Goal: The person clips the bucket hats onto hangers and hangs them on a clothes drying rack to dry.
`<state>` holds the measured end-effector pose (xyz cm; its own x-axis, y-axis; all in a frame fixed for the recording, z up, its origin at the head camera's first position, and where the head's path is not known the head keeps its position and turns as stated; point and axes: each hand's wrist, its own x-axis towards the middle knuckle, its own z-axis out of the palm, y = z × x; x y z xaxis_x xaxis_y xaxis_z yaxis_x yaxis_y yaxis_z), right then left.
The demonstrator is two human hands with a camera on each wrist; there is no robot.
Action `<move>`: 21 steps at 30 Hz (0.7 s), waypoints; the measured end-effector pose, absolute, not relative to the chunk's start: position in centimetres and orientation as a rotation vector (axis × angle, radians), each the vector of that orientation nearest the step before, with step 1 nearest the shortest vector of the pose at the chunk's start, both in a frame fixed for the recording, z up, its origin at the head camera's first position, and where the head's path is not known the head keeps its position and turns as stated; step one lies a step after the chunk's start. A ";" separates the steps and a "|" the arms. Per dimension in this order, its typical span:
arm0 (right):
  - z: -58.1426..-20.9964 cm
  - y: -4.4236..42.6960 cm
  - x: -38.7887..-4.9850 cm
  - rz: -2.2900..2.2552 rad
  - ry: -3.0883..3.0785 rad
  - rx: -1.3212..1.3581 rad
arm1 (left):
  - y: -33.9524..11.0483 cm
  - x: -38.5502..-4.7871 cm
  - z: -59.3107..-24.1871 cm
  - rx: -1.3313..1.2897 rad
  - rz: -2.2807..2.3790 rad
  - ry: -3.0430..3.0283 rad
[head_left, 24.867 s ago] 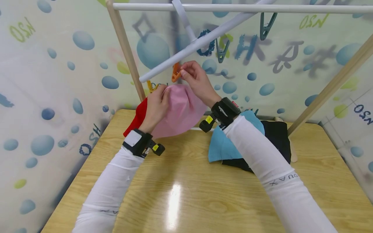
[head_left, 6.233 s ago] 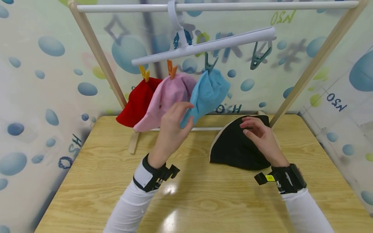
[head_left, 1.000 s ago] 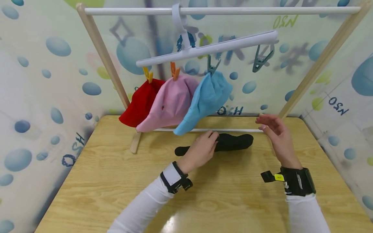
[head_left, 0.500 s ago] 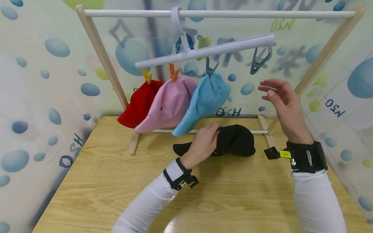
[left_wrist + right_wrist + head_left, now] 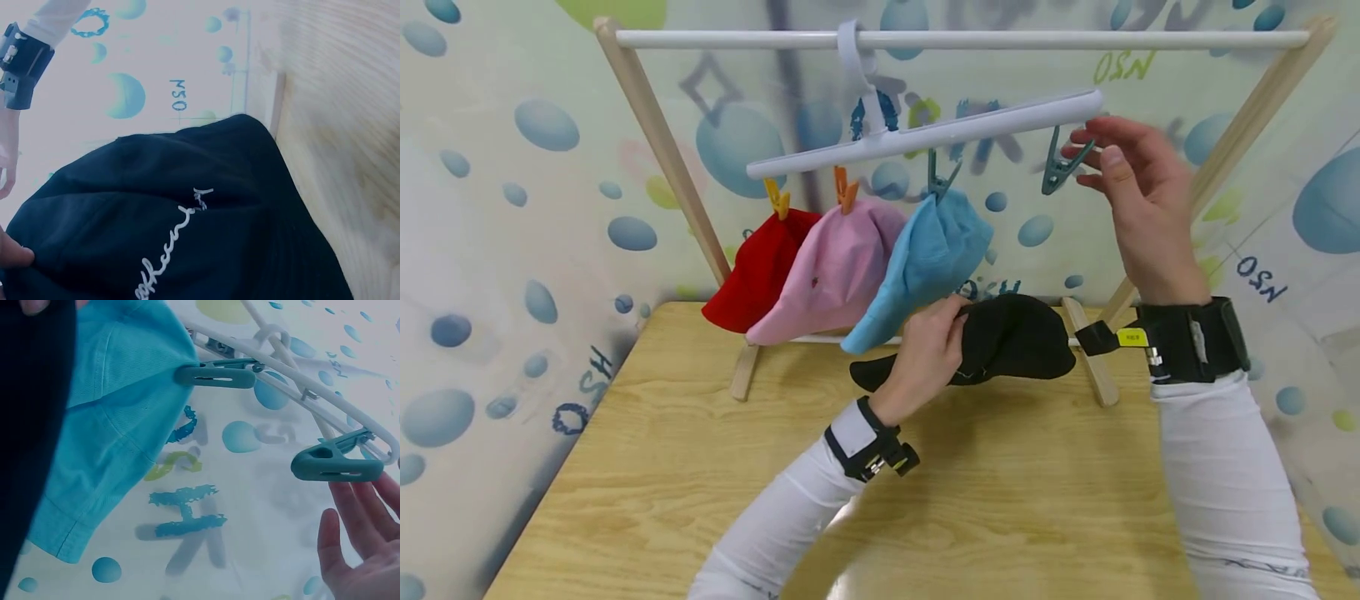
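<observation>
My left hand [image 5: 925,354] pinches a black bucket hat [image 5: 1018,337], lifted just above the table. White cursive lettering crosses the hat [image 5: 144,169] in the left wrist view. Up at the right end of the white clip hanger [image 5: 985,129], my right hand [image 5: 1150,208] has its fingers spread beside a free dark green clip [image 5: 1058,171]. In the right wrist view the fingertips of that hand [image 5: 362,550] are at the lower edge of the clip [image 5: 337,465], the thumb apart from it. Three hats hang clipped: red [image 5: 763,271], pink [image 5: 835,279] and light blue [image 5: 932,258].
The hanger hooks over the white top bar [image 5: 1075,39] of a rack with wooden legs [image 5: 662,150]. A yellow clip [image 5: 777,200], an orange clip [image 5: 846,192] and another green clip [image 5: 938,182] hold the hats. The rack stands on a wooden table [image 5: 700,483] against patterned walls.
The black hat has left the rack's right side and risen off the table in my left hand. My right hand has gone up to the free green clip. The light blue hat was hung earlier.
</observation>
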<state>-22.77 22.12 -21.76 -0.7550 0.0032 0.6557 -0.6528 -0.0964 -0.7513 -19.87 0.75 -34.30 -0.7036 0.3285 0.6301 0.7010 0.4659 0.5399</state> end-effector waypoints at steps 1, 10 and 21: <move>-21.8 22.1 -22.8 1.902 -1.718 0.714 | 0.8 -19.9 -34.2 -0.848 -1.147 -2.277; -22.3 21.9 -23.3 1.968 -1.674 0.732 | 1.1 -20.5 -33.0 -0.781 -1.211 -2.209; -23.3 21.6 -23.5 2.109 -1.657 0.884 | 1.1 -21.3 -31.5 -0.769 -1.275 -2.215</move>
